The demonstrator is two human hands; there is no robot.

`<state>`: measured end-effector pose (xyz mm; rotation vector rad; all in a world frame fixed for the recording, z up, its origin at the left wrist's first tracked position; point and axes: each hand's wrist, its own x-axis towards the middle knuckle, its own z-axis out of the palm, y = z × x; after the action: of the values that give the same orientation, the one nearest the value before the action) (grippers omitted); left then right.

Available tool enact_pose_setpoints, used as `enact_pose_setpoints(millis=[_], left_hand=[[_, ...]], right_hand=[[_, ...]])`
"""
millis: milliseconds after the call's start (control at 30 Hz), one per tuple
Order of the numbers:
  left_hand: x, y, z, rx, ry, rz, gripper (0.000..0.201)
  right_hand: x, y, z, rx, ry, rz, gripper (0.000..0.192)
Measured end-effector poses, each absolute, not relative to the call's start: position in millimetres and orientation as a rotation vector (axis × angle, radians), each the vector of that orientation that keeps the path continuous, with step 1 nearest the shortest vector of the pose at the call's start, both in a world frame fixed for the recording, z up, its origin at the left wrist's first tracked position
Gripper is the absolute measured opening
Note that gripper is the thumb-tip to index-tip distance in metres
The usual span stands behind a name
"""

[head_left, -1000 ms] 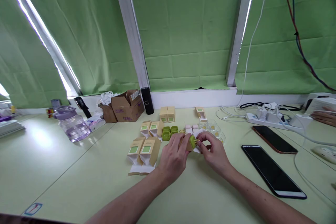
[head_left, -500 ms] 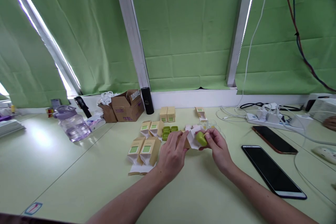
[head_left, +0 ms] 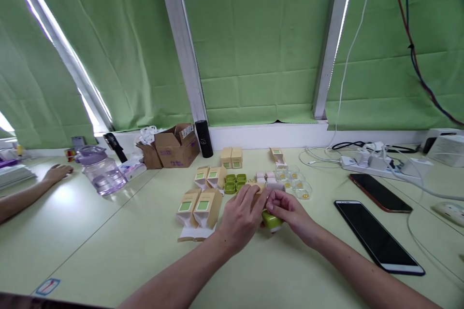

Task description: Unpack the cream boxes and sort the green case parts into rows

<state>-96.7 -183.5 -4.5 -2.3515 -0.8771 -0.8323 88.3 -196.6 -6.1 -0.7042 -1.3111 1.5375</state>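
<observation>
My left hand (head_left: 238, 217) is closed around a small kraft cardboard box (head_left: 258, 188), mostly hidden behind the fingers. A pale flap (head_left: 276, 187) sticks out on its right side. Below that flap, my right hand (head_left: 293, 211) pinches a small rounded green piece (head_left: 271, 222) with a whitish lower end, close against the box. Just beyond my hands sit several green square pieces (head_left: 230, 187), pink-white pieces (head_left: 270, 175) and clear round pieces with yellow centres (head_left: 299, 185). Several kraft boxes with green labels (head_left: 206, 206) stand left of my left hand.
More kraft boxes (head_left: 232, 157) and an open one (head_left: 277, 157) stand farther back. Two phones (head_left: 377, 236) and a power strip (head_left: 377, 164) with cables lie right. A water jug (head_left: 101, 171), a carton (head_left: 177, 147) and another person's hand (head_left: 58, 173) are left.
The green piece has moved down and left with my right hand, and its whitish end now points downward. Another person's hand has appeared at left; one at the right edge is gone.
</observation>
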Motion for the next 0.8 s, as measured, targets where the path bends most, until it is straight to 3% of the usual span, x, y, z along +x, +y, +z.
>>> enact_pose_setpoints(millis=[167,467,633,800], left_hand=[[-104.1,-173.7,-3.3,-2.285,-1.037,-0.836,0.061],[-115.1,-162.9,4.8,-2.250,-1.203,-0.927,0.064],[-114.2,-163.5,3.3,-2.285,-1.241,-0.982,0.068],[-112.9,-164.6,1.7,-2.318,-1.277,-1.044,0.068]], right_hand=[[99.4,-187.7,-8.4,-0.891,-1.266,1.150,0.046],[112.3,-197.9,-3.7,-1.449,-1.805,0.172,0.012],[102.9,-203.4,-8.0,-1.512,-1.955,-0.009,0.013],[99.5,-206.4,-8.8,-1.489,-2.031,0.007,0.015]])
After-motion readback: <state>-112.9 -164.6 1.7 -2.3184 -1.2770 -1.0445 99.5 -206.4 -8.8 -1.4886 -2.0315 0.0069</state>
